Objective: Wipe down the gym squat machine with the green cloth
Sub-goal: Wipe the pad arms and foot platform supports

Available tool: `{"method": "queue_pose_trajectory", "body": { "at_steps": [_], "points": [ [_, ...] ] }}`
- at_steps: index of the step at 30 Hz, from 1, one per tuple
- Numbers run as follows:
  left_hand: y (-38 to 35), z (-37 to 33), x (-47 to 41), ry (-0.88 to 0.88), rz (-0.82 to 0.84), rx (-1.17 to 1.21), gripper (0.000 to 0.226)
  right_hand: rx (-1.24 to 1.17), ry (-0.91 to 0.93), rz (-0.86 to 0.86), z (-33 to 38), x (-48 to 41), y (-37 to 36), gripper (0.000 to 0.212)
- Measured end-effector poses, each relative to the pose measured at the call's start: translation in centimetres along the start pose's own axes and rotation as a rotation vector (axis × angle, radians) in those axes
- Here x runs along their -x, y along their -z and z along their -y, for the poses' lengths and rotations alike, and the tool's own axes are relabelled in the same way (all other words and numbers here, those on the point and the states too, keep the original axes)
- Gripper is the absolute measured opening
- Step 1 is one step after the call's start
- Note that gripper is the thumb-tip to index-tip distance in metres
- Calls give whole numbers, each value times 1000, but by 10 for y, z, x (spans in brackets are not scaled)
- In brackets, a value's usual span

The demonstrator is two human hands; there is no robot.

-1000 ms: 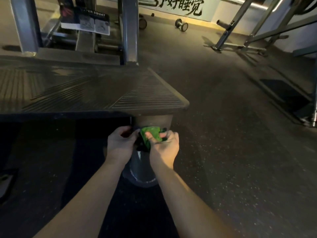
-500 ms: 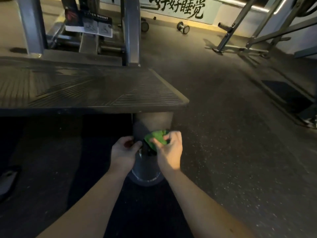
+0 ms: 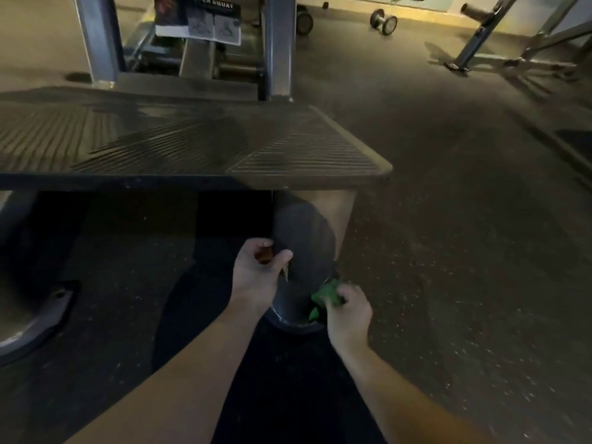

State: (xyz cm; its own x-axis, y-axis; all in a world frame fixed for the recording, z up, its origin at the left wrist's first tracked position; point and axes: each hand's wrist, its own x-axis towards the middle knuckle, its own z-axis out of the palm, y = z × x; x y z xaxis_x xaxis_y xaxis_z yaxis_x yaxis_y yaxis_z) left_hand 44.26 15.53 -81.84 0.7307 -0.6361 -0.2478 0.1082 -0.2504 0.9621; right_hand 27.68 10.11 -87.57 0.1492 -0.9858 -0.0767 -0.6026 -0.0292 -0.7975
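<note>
Green cloth (image 3: 326,296): bright green and bunched into a small crumpled wad. Only its upper folds and a lower corner show past the fingers.
Cloth's place: pressed against the lower right edge of the rounded grey foot (image 3: 304,238) of the squat machine (image 3: 277,43), low down near the floor (image 3: 464,251).
Right hand (image 3: 349,310): fingers curled over the cloth, grasping it against the foot.
Left hand (image 3: 256,274): fingers curled, lying on the foot's left side, apart from the cloth. A small reddish patch shows inside the curl, and I cannot tell whether it holds anything.
Footplate (image 3: 192,145): dark ribbed platform above both hands. The grey foot runs out from under its right front corner.
Placard (image 3: 205,20): fixed on the frame behind the footplate, partly reading "SQUAT".
Dumbbell (image 3: 383,21): lying on the floor far back, by the wall.
</note>
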Motion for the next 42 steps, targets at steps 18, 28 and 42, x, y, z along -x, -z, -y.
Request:
{"method": "queue_pose_trajectory", "body": {
  "at_steps": [18, 28, 42],
  "points": [
    [9, -5, -9, -5, 29, -90, 29, -68, 223, -62, 29, -18, 12, 29],
    [20, -8, -16, 0, 118, -83, 26, 62, 120, 121, 5, -21, 12, 38],
    [44, 4, -9, 105, 343, -318, 24, -368, -221, -36, 71, 28, -79, 44]
  ]
}}
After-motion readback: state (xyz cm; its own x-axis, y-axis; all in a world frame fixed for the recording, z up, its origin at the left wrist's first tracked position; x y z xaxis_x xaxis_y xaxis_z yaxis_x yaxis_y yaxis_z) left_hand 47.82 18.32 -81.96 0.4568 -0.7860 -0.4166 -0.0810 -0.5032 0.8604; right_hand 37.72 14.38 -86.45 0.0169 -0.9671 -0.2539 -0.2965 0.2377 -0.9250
